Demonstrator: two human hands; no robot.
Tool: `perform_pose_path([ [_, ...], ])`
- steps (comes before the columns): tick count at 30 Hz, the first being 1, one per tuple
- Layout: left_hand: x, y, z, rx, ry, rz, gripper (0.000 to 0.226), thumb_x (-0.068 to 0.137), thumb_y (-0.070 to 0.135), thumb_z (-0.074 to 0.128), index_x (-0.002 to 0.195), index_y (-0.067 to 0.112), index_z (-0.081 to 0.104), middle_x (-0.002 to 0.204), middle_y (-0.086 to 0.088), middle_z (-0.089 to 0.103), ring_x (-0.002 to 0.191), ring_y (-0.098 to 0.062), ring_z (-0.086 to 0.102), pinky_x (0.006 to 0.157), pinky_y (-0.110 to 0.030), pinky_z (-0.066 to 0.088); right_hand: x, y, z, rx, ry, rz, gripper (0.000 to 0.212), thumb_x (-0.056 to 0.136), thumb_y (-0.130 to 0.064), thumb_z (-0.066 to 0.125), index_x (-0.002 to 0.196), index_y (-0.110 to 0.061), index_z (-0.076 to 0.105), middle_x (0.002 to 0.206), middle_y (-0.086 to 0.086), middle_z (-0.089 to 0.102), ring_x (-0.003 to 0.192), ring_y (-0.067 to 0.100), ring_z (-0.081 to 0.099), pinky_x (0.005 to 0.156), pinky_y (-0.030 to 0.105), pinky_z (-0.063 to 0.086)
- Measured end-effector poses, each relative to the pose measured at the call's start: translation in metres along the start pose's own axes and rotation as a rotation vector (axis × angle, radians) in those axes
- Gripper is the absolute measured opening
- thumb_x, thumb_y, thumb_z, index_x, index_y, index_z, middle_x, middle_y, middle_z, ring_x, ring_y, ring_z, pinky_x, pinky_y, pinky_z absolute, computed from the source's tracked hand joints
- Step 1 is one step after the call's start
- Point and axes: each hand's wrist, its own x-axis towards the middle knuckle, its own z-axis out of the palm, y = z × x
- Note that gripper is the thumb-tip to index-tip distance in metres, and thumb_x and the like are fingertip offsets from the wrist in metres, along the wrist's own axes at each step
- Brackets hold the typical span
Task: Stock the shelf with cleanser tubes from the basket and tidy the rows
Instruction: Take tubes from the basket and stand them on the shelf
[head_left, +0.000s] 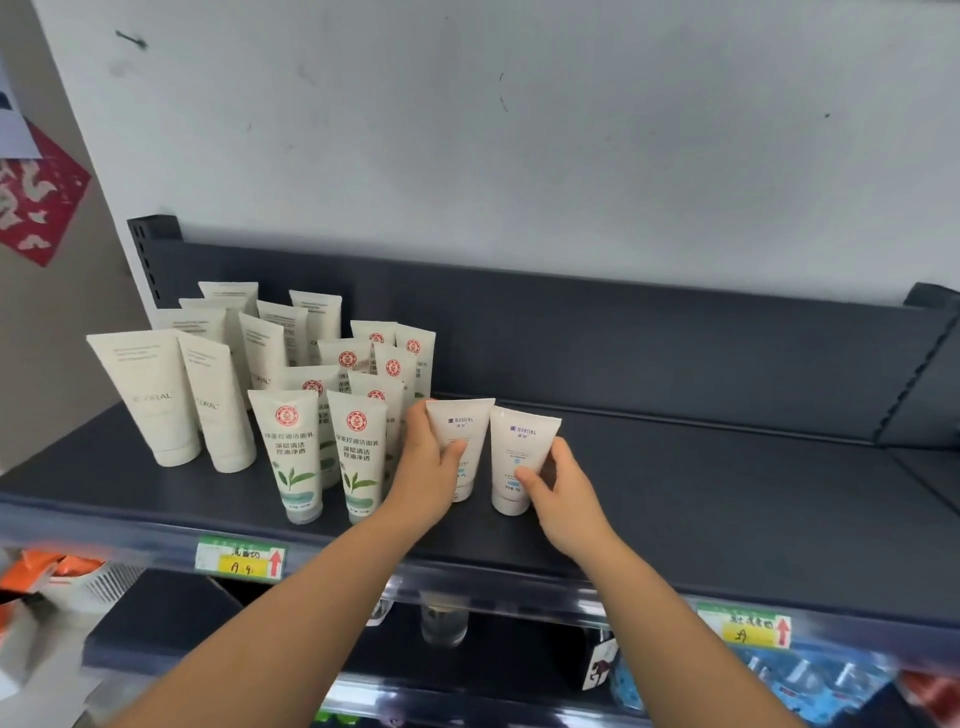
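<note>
- The left hand (431, 460) grasps a short white tube (464, 431), with the thumb across its front and the fingers round its left side. The tube stands cap-down near the front of the shelf (727, 493).
- The right hand (563, 499) grasps a second short tube (522, 447) from the right, thumb on its lower front. This tube stands just beside the first with a narrow gap between them.
- Just left of the left hand crowd the green-leaf tubes (291, 457), glossy white with a round red seal, in rows running back.
- Further left stand taller matte cream tubes (150, 395), their flat crimped ends up.
- The shelf is smooth dark grey metal, bare from the hands rightward.
- A low back panel (623, 338) closes the rear.
- The front edge carries a clear strip with a green-and-yellow price label (241, 558).
</note>
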Motion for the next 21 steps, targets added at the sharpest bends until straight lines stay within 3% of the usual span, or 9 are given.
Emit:
perform_pose_path([
  [4, 0.018, -0.001, 0.007, -0.009, 0.017, -0.051, 0.039, 0.095, 0.017, 0.055, 0.124, 0.024, 0.030, 0.121, 0.001, 0.051, 0.113, -0.018, 0.052, 0.097, -0.041, 0.048, 0.017, 0.001, 0.003, -0.059, 0.058, 0.014, 0.024, 0.094, -0.014, 0.059, 0.112, -0.028, 0.049, 0.118, -0.006, 0.062, 0.102, 0.001, 0.059, 0.078, 0.014, 0.045],
  [8, 0.024, -0.004, 0.012, 0.009, 0.037, -0.046, 0.043, 0.096, 0.017, 0.054, 0.129, 0.021, 0.028, 0.122, 0.002, 0.049, 0.110, -0.016, 0.051, 0.094, -0.037, 0.046, 0.027, -0.001, 0.005, -0.095, 0.069, 0.029, 0.021, 0.096, -0.015, 0.058, 0.111, -0.025, 0.048, 0.117, -0.005, 0.062, 0.101, 0.006, 0.059, 0.070, 0.010, 0.043],
  [13, 0.022, -0.004, 0.014, -0.024, 0.012, -0.106, 0.031, 0.098, 0.016, 0.051, 0.124, 0.016, 0.033, 0.121, -0.002, 0.054, 0.111, -0.018, 0.054, 0.092, -0.033, 0.045, 0.027, 0.000, 0.002, -0.091, 0.027, 0.049, 0.028, 0.096, -0.015, 0.057, 0.120, -0.025, 0.047, 0.122, -0.007, 0.060, 0.106, 0.006, 0.057, 0.076, 0.012, 0.042],
  [17, 0.012, -0.005, 0.015, -0.035, -0.025, -0.201, 0.048, 0.097, 0.011, 0.050, 0.140, 0.013, 0.030, 0.135, -0.001, 0.050, 0.123, -0.017, 0.049, 0.098, -0.028, 0.039, 0.020, 0.009, -0.003, -0.126, -0.058, 0.140, 0.041, 0.097, -0.018, 0.057, 0.135, -0.019, 0.043, 0.133, -0.006, 0.056, 0.114, 0.007, 0.053, 0.094, 0.022, 0.042],
  [21, -0.008, -0.009, 0.012, 0.020, -0.097, -0.253, 0.071, 0.091, 0.014, 0.056, 0.151, 0.016, 0.016, 0.150, -0.003, 0.039, 0.136, -0.019, 0.040, 0.112, -0.037, 0.034, 0.006, 0.011, -0.010, -0.313, -0.076, 0.158, 0.053, 0.094, -0.031, 0.062, 0.140, -0.013, 0.043, 0.140, 0.002, 0.052, 0.126, 0.017, 0.051, 0.102, 0.028, 0.042],
])
